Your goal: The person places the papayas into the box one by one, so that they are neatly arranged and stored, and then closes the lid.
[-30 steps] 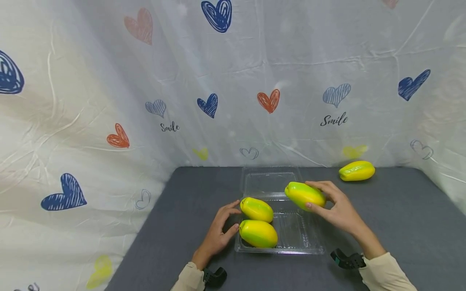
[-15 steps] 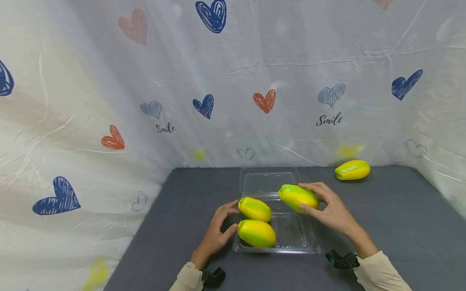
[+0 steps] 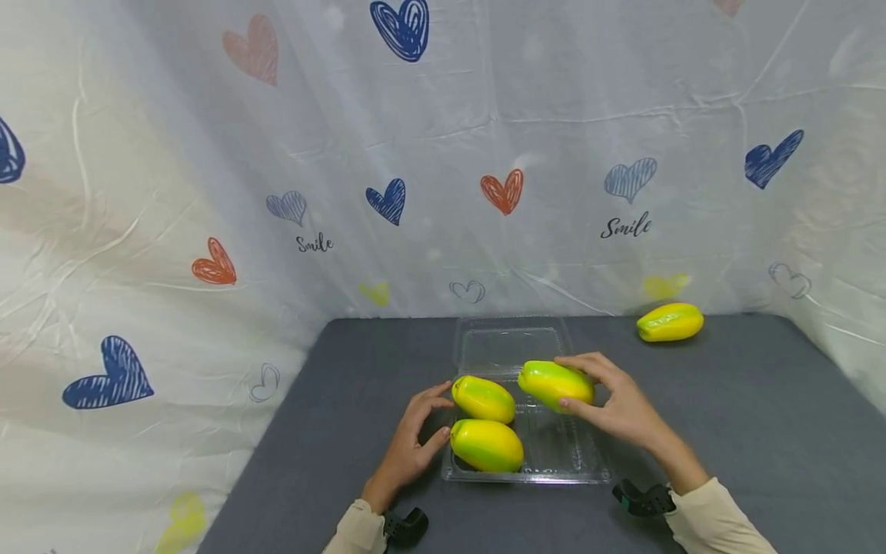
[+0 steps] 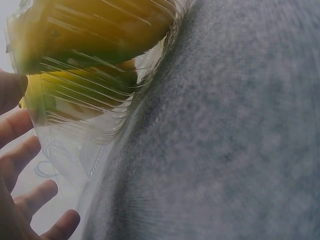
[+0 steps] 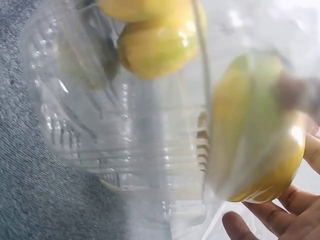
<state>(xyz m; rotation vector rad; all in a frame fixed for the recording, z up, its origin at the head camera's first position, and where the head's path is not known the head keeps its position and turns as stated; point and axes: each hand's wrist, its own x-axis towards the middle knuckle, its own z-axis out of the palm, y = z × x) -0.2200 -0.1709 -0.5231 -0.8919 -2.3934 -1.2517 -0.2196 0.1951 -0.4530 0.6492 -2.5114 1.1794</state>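
My right hand [image 3: 619,404] holds a yellow-green papaya [image 3: 554,385] between thumb and fingers, above the right half of a clear plastic clamshell box [image 3: 564,454]. In the right wrist view that papaya [image 5: 255,130] shows beyond the box's clear wall. Two more papayas, a rear one [image 3: 483,398] and a front one [image 3: 487,445], lie side by side in the box's left half. My left hand [image 3: 408,446] rests at the box's left edge. Its fingers [image 4: 22,152] are spread and relaxed by the wall in the left wrist view, gripping nothing.
Another papaya [image 3: 670,322] lies at the back right of the dark grey table [image 3: 747,415]. The box's clear lid [image 3: 512,342] lies folded back behind it. A curtain [image 3: 443,154] printed with hearts hangs along the back and left.
My right hand has carried its papaya left and a little lower, over the box. The left hand stays at the box's edge. The head view has shifted slightly.
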